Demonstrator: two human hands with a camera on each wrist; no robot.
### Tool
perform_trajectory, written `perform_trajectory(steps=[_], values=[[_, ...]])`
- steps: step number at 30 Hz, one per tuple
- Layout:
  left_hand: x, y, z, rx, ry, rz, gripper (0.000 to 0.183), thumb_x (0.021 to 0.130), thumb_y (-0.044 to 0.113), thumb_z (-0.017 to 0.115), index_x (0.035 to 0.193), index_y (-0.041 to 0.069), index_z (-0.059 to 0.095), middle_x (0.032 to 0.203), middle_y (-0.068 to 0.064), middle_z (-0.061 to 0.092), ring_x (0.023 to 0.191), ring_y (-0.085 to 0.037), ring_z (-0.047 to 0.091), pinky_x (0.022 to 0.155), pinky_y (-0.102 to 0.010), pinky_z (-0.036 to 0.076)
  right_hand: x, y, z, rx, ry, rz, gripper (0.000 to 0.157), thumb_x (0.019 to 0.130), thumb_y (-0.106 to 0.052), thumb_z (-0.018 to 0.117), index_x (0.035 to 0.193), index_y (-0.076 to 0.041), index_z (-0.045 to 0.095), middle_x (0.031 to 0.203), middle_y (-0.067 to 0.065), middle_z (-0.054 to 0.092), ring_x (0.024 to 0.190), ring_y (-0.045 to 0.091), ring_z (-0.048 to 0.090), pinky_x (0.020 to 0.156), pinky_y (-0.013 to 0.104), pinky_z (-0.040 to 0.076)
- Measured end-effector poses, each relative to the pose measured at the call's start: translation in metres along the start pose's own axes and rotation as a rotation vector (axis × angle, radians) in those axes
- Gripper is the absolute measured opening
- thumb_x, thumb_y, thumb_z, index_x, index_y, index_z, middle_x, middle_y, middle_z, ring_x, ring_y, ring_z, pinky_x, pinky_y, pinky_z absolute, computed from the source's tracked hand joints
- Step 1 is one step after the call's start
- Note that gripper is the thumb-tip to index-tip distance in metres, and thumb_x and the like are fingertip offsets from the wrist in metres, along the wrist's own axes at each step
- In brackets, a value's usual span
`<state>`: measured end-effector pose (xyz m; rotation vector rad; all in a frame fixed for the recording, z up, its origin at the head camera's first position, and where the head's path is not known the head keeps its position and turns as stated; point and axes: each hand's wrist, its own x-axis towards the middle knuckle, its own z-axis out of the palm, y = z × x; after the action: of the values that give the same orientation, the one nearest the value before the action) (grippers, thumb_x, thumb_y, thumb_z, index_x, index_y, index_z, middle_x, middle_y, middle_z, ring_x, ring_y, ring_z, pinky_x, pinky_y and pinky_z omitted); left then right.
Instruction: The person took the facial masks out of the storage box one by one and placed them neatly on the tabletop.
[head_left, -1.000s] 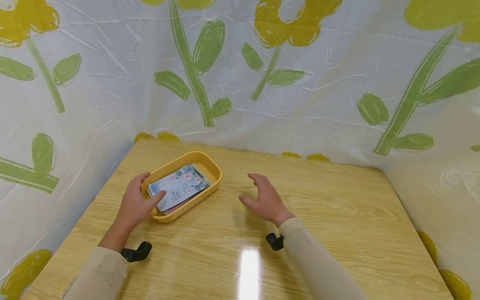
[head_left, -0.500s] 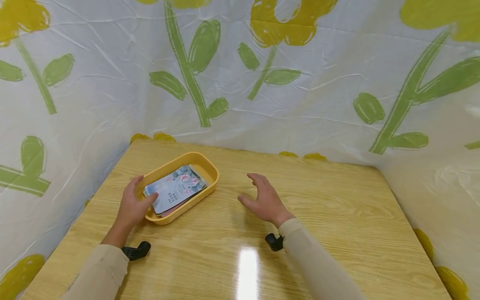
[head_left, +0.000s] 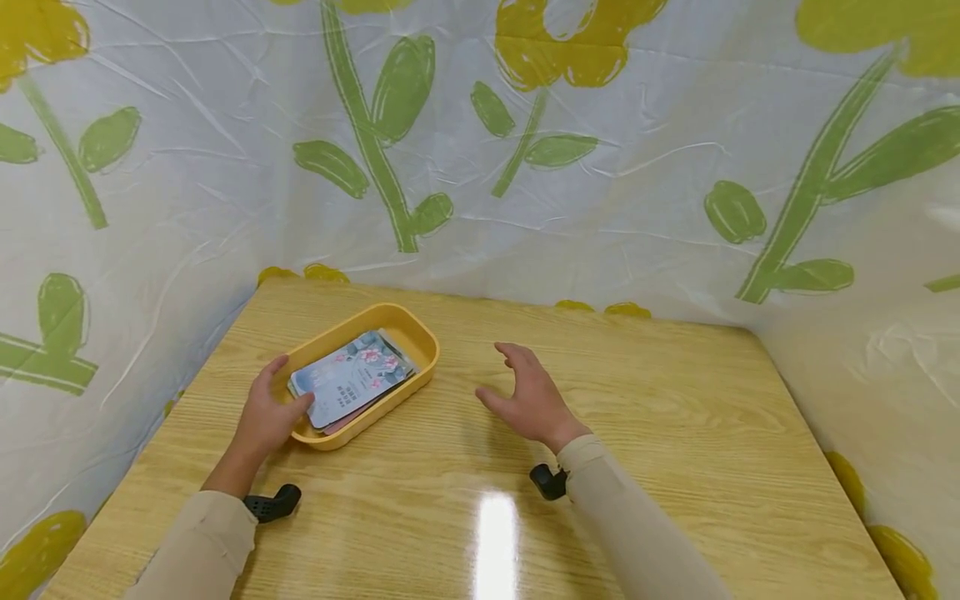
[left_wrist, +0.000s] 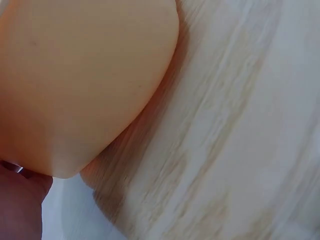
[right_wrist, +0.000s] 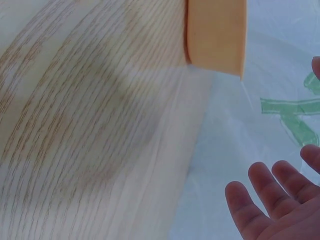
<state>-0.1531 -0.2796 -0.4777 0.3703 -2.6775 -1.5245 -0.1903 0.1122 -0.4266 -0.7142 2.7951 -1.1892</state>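
Note:
A yellow, rounded rectangular plastic box [head_left: 408, 325] sits on the wooden table, left of centre in the head view. Inside it lies a stack of cards or thin booklets [head_left: 352, 379]; the top one is pale blue with pink flowers and printed characters. My left hand [head_left: 270, 415] grips the box's near left end, thumb over the rim by the cards and fingers along the outside. The left wrist view shows the box's smooth wall [left_wrist: 85, 85] up close. To the right of the box, my right hand [head_left: 528, 404] hovers over the table, fingers spread and holding nothing.
The wood-grain table [head_left: 660, 433] reaches back to a white cloth [head_left: 637, 208] printed with yellow flowers and green leaves, which encloses it on the back and sides. A dark wrist device [head_left: 273, 504] sits under the left forearm, another [head_left: 547, 482] under the right.
My left hand has drawn in against the box's end, its thumb sliding back off the cards towards the rim. The head view has shifted slightly; my right hand stays in place.

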Motion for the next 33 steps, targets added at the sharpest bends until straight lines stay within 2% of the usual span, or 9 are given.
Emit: perform_trajectory(steps=[9, 17, 22, 27, 33], values=[[-0.003, 0.002, 0.007, 0.013, 0.004, -0.001, 0.084, 0.094, 0.016, 0.065, 0.159, 0.002, 0.015, 0.16, -0.029, 0.014, 0.145, -0.049, 0.015, 0.114, -0.063, 0.018, 0.0, -0.004, -0.002, 0.014, -0.014, 0.023, 0.073, 0.095, -0.036, 0.067, 0.152, -0.004, 0.035, 0.152, 0.018, 0.037, 0.129, 0.041, 0.045, 0.101, 0.056, 0.042], [-0.007, 0.009, 0.012, -0.019, -0.034, -0.01, 0.089, 0.094, 0.015, 0.066, 0.16, 0.003, 0.007, 0.162, -0.027, 0.009, 0.146, -0.047, 0.013, 0.115, -0.061, 0.018, 0.002, -0.005, -0.001, 0.003, -0.023, 0.017, 0.071, 0.095, -0.036, 0.067, 0.152, -0.004, 0.037, 0.152, 0.017, 0.038, 0.129, 0.039, 0.046, 0.101, 0.055, 0.042], [-0.009, 0.011, 0.014, -0.013, -0.047, -0.013, 0.094, 0.094, 0.017, 0.066, 0.159, 0.002, -0.001, 0.163, -0.026, 0.005, 0.147, -0.046, 0.01, 0.116, -0.06, 0.016, 0.003, -0.006, 0.0, -0.029, -0.034, -0.013, 0.065, 0.096, -0.033, 0.067, 0.149, -0.004, 0.043, 0.15, 0.016, 0.044, 0.132, 0.037, 0.046, 0.105, 0.055, 0.04], [-0.01, 0.011, 0.017, -0.009, -0.055, -0.001, 0.094, 0.094, 0.016, 0.066, 0.159, 0.0, 0.001, 0.162, -0.028, 0.006, 0.147, -0.046, 0.01, 0.116, -0.059, 0.016, 0.005, -0.007, 0.001, -0.07, -0.051, -0.047, 0.061, 0.096, -0.031, 0.068, 0.146, -0.003, 0.048, 0.149, 0.016, 0.046, 0.137, 0.035, 0.042, 0.109, 0.053, 0.037], [-0.013, 0.015, 0.026, 0.009, -0.083, 0.008, 0.094, 0.093, 0.018, 0.067, 0.159, 0.002, 0.001, 0.161, -0.028, 0.009, 0.146, -0.046, 0.014, 0.116, -0.058, 0.018, 0.011, -0.013, 0.007, -0.083, -0.048, -0.105, 0.059, 0.094, -0.029, 0.072, 0.141, 0.001, 0.052, 0.142, 0.017, 0.053, 0.132, 0.035, 0.047, 0.107, 0.051, 0.04]])
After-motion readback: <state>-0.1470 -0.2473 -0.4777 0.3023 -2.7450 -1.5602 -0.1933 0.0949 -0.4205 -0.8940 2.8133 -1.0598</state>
